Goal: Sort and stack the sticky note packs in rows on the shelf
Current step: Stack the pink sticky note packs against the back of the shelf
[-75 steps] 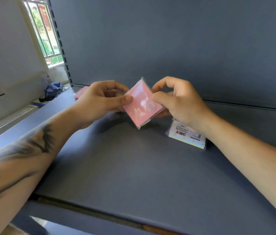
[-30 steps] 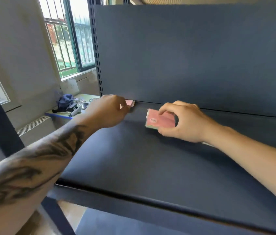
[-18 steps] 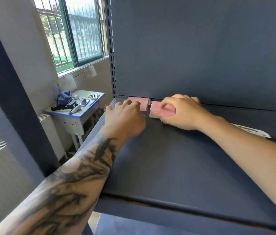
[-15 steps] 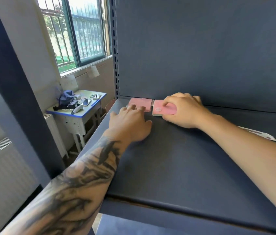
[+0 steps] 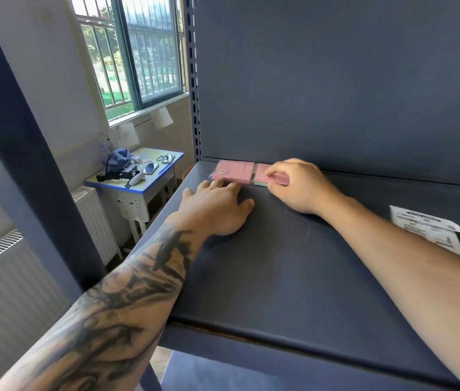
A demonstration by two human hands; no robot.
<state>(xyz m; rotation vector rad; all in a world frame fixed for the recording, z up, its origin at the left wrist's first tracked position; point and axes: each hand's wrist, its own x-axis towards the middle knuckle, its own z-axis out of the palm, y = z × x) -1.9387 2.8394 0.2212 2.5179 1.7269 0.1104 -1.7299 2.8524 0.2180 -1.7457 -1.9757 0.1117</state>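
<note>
right hand: fingers curled over the second pink pack, thumb and fingertips pinching its front edge, setting it down at the back of the shelf.
left hand: flat on the shelf, fingers straight, tips touching the front edge of the first pink pack; nothing gripped.
first pink pack: lies flat in the back left corner, about 11 o'clock from the left hand, against the back panel.
second pink pack: just beside the first, at its 3 o'clock, edges touching or nearly so; cannot tell if fully seated.
third pack: label side up, well apart at 3 o'clock from the right hand, partly hidden behind the right forearm.
shelf: dark, smooth metal deck.
handling, judged: packs look light, small, fairly stiff as blocks; clear wrap looks slick, so they likely slide easily on the deck and can skew when nudged.
where to hold, judged: pinch opposite side edges, or press flat on top and slide; avoid pulling the loose film.
risk, judged: bumping the neighbour out of line.
off to the side: small desk with clutter at 9 o'clock, window above it.
</note>
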